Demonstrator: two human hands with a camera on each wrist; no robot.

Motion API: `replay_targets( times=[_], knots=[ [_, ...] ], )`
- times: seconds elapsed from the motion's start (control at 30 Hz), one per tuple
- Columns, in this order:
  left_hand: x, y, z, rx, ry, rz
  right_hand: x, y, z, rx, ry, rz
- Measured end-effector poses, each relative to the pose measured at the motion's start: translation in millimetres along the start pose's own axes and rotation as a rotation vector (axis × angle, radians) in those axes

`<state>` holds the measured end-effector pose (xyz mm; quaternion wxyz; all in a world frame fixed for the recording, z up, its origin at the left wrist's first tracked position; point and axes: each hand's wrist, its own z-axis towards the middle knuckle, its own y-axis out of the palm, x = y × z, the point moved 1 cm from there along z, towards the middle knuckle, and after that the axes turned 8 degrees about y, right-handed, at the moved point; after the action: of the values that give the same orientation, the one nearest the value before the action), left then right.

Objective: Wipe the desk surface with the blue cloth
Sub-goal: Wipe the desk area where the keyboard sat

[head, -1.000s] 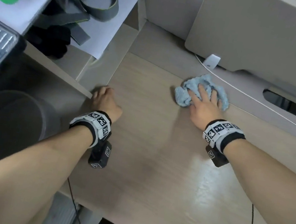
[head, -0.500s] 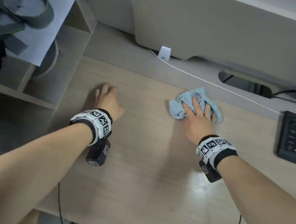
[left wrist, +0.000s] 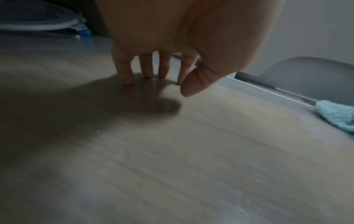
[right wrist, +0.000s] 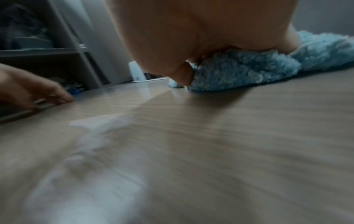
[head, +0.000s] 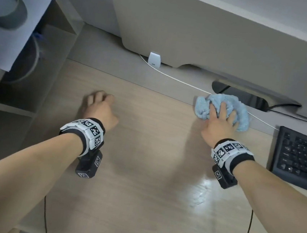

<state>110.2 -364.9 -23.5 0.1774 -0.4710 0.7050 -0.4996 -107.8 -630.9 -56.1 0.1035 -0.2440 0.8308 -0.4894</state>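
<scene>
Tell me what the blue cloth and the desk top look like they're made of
Blue cloth: a soft, fluffy pile fabric, probably microfibre or chenille; the right wrist view shows shaggy tufts. Desk: pale wood-grain board, likely laminate rather than solid wood; straight printed-looking grain and a smooth, semi-gloss sheen reflecting light.

The right hand (head: 220, 125) presses spread fingers onto the bunched blue cloth (head: 228, 110) at the back of the desk (head: 146, 195), near the keyboard (head: 304, 160), while the left hand (head: 100, 110) rests fingertips on the wood, well apart.
</scene>
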Motion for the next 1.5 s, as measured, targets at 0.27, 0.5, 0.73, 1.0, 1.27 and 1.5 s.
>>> replay_targets(
  times=[0.27,0.5,0.73,1.0,1.27,1.5],
  knots=[
    [-64.1,-25.8,12.5,0.120,-0.071,-0.098,-155.0,-7.1,-8.9,0.027,-0.371,-0.081],
    [-129.3,-41.8,20.6,0.035,-0.268,-0.127,-292.5,-13.9,-19.3,0.051,-0.562,-0.162],
    [-135.2,-46.5,21.6,-0.002,-0.200,-0.094,-383.7,-19.5,-22.5,0.047,-0.663,-0.221],
    [-137.7,-45.1,16.3,-0.003,-0.185,-0.059,-294.4,-0.1,-30.9,0.076,-0.772,-0.181],
    [-111.6,-28.5,1.4,0.058,-0.265,-0.067,-116.0,7.2,-23.6,0.038,-0.367,-0.079],
    [-74.7,13.7,-59.7,0.135,-0.319,-0.253,-21.5,0.3,-16.0,0.032,-0.072,0.027]
  ],
)
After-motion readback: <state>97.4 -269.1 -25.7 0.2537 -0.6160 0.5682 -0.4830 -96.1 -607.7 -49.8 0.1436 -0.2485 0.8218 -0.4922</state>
